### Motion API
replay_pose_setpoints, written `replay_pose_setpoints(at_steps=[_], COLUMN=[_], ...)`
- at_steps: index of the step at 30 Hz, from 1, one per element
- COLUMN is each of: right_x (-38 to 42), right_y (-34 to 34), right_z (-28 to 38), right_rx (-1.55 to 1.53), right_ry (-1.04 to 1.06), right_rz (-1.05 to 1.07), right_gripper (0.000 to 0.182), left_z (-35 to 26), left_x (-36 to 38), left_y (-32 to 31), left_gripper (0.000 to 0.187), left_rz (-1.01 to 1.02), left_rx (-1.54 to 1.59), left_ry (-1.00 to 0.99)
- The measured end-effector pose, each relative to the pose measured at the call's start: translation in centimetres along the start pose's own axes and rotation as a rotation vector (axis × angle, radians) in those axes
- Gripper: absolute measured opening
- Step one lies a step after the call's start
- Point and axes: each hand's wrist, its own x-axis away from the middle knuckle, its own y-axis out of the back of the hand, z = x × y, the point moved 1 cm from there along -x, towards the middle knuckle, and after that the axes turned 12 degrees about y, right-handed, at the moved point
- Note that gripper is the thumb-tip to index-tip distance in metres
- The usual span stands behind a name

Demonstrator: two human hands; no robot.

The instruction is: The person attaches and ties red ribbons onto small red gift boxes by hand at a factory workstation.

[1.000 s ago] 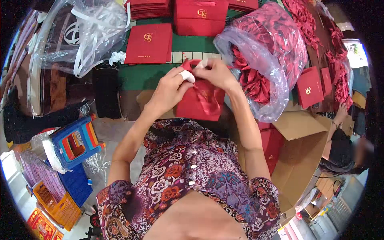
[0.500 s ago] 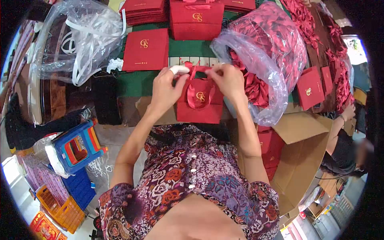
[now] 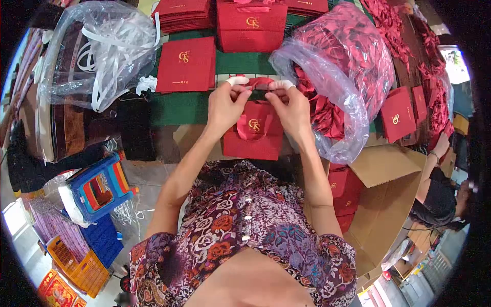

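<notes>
A small red paper gift bag (image 3: 251,145) with a gold logo lies at the table's near edge, a red ribbon handle looped down over its front. Just beyond its top, a red ribbon (image 3: 260,82) stretches between my two hands. My left hand (image 3: 225,106) pinches one side of it with thumb and fingers. On the other side, my right hand (image 3: 292,107) pinches it too. White wrapping covers an index finger on each hand. Whether the ribbon is knotted is hard to make out behind the fingertips.
Flat red bags (image 3: 186,64) and a standing red bag (image 3: 251,28) are at the back. A plastic sack of red ribbons (image 3: 340,56) is right, a bag of white straps (image 3: 120,46) left. A cardboard box (image 3: 391,204) holds red bags. Another person's arm (image 3: 433,161) shows far right.
Both hands have drawn closer and turned inward, with the ribbon now spanning between the fingertips. The loose ribbon end that stood up near my left hand no longer shows.
</notes>
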Motion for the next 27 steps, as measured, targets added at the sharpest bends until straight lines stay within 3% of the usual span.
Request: replay_pose_setpoints(at_steps=[1,4,6,15,20,24,27], right_x=[0.1,0.2,0.1,0.0,0.3,0.4,0.1], right_y=[0.0,-0.1,-0.4,-0.9,-1.0,-0.8,0.0], right_z=[0.2,0.7,1.0,-0.6,0.4,-0.3,-0.4], right_rx=[0.000,0.006,-0.154,-0.465,-0.352,-0.204,-0.403], right_ry=[0.001,-0.008,-0.060,-0.114,-0.056,-0.044,-0.121], right_rz=[0.000,0.043,0.087,0.000,0.013,-0.035,-0.162], right_gripper=[0.015,0.015,0.015,0.015,0.013,0.013,0.011], left_z=[0.1,0.3,0.4,-0.7,-1.6,-2.6,-0.7], left_x=[0.1,0.8,1.4,2.2,2.1,2.9,3.0], left_y=[0.1,0.5,0.3,0.1,0.2,0.3,0.4], left_gripper=[0.025,0.025,0.023,0.016,0.017,0.017,0.041], left_rz=[0.016,0.040,0.061,-0.012,-0.038,-0.114,-0.237], left_rx=[0.192,0.264,0.362,0.223,0.005,0.066,0.126], left_ry=[0.036,0.060,0.076,-0.024,-0.145,-0.299,-0.367])
